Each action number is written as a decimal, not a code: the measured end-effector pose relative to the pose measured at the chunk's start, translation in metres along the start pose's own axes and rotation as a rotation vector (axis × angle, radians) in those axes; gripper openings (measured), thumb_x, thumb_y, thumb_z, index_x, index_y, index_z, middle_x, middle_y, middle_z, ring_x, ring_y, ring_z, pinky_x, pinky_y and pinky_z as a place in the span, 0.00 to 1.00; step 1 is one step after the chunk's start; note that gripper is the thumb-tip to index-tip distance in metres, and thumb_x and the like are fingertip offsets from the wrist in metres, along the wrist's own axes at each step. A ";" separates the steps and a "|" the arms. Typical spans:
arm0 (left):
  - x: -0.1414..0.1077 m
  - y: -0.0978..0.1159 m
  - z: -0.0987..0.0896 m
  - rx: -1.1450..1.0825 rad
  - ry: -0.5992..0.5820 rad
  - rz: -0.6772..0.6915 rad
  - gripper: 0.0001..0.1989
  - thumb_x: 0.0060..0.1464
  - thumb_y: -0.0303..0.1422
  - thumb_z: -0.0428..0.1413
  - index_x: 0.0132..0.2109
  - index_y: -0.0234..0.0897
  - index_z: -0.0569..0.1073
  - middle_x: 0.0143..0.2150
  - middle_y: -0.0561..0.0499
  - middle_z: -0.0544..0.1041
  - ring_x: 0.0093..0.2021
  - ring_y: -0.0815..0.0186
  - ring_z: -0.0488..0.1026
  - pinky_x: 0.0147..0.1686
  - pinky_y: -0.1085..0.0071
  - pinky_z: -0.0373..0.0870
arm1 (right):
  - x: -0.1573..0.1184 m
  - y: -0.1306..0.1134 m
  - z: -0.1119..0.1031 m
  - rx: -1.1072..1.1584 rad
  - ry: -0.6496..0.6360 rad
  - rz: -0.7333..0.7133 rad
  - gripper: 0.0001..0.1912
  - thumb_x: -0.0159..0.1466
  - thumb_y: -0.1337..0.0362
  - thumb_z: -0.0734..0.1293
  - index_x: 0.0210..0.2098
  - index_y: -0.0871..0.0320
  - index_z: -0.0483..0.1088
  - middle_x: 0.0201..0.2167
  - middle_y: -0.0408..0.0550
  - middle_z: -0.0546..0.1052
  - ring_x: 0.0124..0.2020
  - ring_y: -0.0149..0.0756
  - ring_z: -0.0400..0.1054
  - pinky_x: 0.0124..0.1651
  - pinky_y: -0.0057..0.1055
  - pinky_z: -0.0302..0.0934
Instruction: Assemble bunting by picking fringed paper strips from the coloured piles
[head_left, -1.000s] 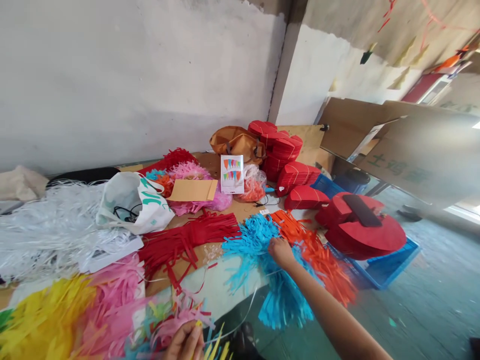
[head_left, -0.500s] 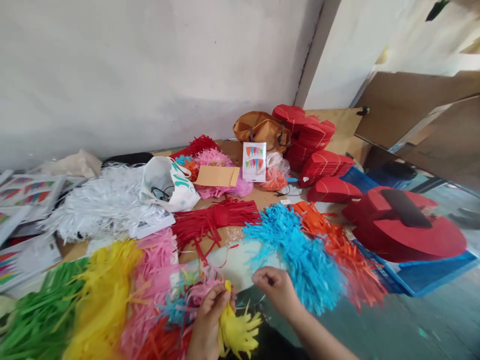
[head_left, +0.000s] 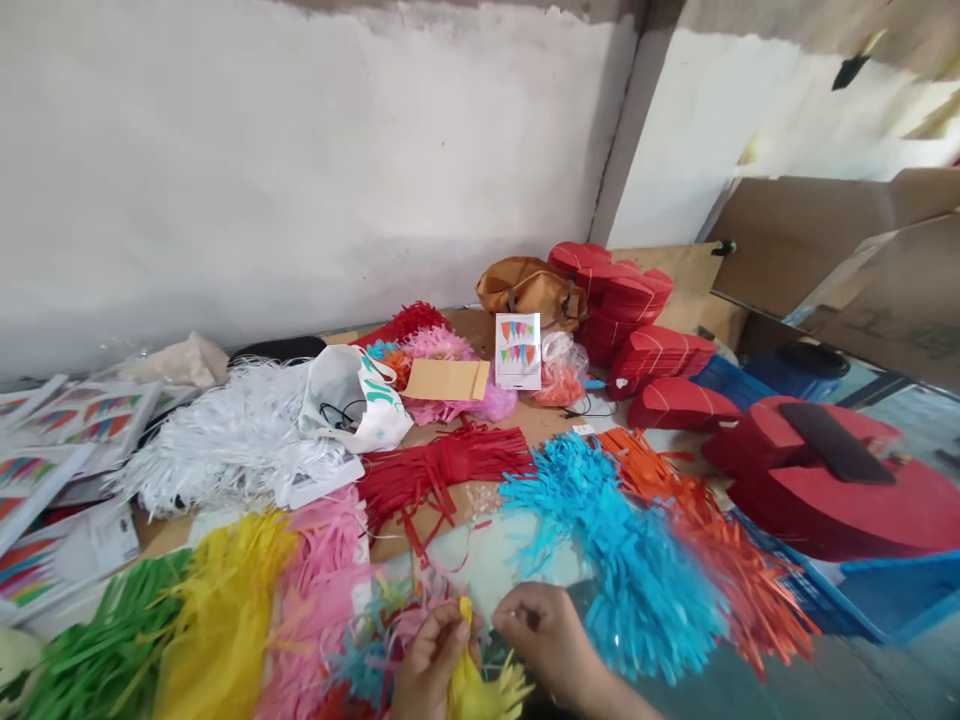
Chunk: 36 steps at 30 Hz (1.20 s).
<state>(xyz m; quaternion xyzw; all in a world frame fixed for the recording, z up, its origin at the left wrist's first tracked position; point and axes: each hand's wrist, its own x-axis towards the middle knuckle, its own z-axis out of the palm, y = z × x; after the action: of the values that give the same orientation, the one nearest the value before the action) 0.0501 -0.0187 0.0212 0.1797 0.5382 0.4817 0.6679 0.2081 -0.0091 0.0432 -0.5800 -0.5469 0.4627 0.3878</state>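
Observation:
At the bottom centre, my left hand (head_left: 429,655) is closed on a yellow tissue-paper tassel (head_left: 486,694), with its twisted top poking up past the fingers and the fringe hanging below. Just to the right, my right hand (head_left: 553,640) has thumb and fingers pinched together close to the tassel's neck; whatever may be in that pinch is too small to make out. Several mixed-colour tassels, with a blue one (head_left: 364,665) among them, lie beside my left hand. A thin red ribbon (head_left: 459,555) trails on the table behind the hands.
Fringed bundles in green (head_left: 112,640), yellow (head_left: 232,600), pink (head_left: 322,570), white (head_left: 225,430), red (head_left: 457,455), blue (head_left: 630,560) and orange (head_left: 697,520) surround the hands. Behind stand a white bag (head_left: 375,400) and brown bag (head_left: 529,285). Red stacks (head_left: 840,500) rest on a blue crate (head_left: 892,590) at right.
The view has tilted up, so everything sits lower in the picture. My right hand has come nearer to the yellow tassel, which my left hand still grips.

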 end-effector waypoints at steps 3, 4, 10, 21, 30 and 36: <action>-0.005 0.001 0.003 0.051 -0.023 0.071 0.22 0.33 0.46 0.71 0.32 0.37 0.75 0.24 0.53 0.76 0.23 0.69 0.71 0.26 0.74 0.66 | 0.000 -0.001 0.000 -0.009 -0.025 0.035 0.10 0.57 0.61 0.68 0.24 0.60 0.77 0.18 0.42 0.69 0.21 0.29 0.58 0.24 0.25 0.50; -0.007 0.002 0.004 0.100 -0.033 0.081 0.22 0.34 0.46 0.71 0.32 0.37 0.75 0.23 0.53 0.76 0.23 0.68 0.71 0.26 0.74 0.65 | 0.000 -0.001 0.000 -0.006 -0.036 0.045 0.10 0.57 0.61 0.68 0.23 0.60 0.76 0.18 0.42 0.70 0.21 0.29 0.59 0.24 0.25 0.51; -0.012 0.006 0.012 0.132 -0.007 0.041 0.20 0.38 0.45 0.70 0.34 0.36 0.75 0.22 0.54 0.76 0.24 0.69 0.70 0.26 0.76 0.64 | 0.004 0.002 -0.007 -0.001 -0.009 0.048 0.12 0.58 0.59 0.67 0.25 0.59 0.77 0.20 0.44 0.72 0.23 0.32 0.61 0.27 0.26 0.54; -0.013 -0.006 0.023 -0.062 0.014 -0.110 0.23 0.33 0.41 0.73 0.34 0.37 0.72 0.22 0.57 0.75 0.21 0.72 0.70 0.24 0.78 0.65 | -0.001 0.003 -0.016 -0.075 -0.012 0.064 0.12 0.57 0.60 0.66 0.23 0.60 0.75 0.16 0.40 0.65 0.20 0.28 0.56 0.25 0.25 0.48; -0.013 -0.013 0.024 0.018 -0.017 -0.047 0.22 0.36 0.43 0.71 0.35 0.38 0.73 0.22 0.56 0.75 0.24 0.71 0.70 0.27 0.77 0.65 | -0.001 0.001 -0.014 0.036 -0.044 0.101 0.13 0.58 0.59 0.66 0.23 0.61 0.76 0.17 0.41 0.67 0.20 0.28 0.56 0.25 0.25 0.50; -0.014 -0.012 0.021 0.276 -0.008 0.186 0.18 0.41 0.43 0.67 0.32 0.38 0.70 0.26 0.54 0.75 0.28 0.66 0.74 0.31 0.72 0.70 | 0.001 -0.001 -0.025 0.020 -0.235 0.058 0.08 0.58 0.64 0.67 0.34 0.60 0.77 0.20 0.39 0.68 0.22 0.28 0.57 0.26 0.24 0.50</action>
<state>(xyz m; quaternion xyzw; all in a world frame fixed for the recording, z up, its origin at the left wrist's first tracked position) 0.0745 -0.0300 0.0270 0.3207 0.5776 0.4623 0.5914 0.2319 -0.0061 0.0507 -0.5334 -0.5669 0.5438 0.3136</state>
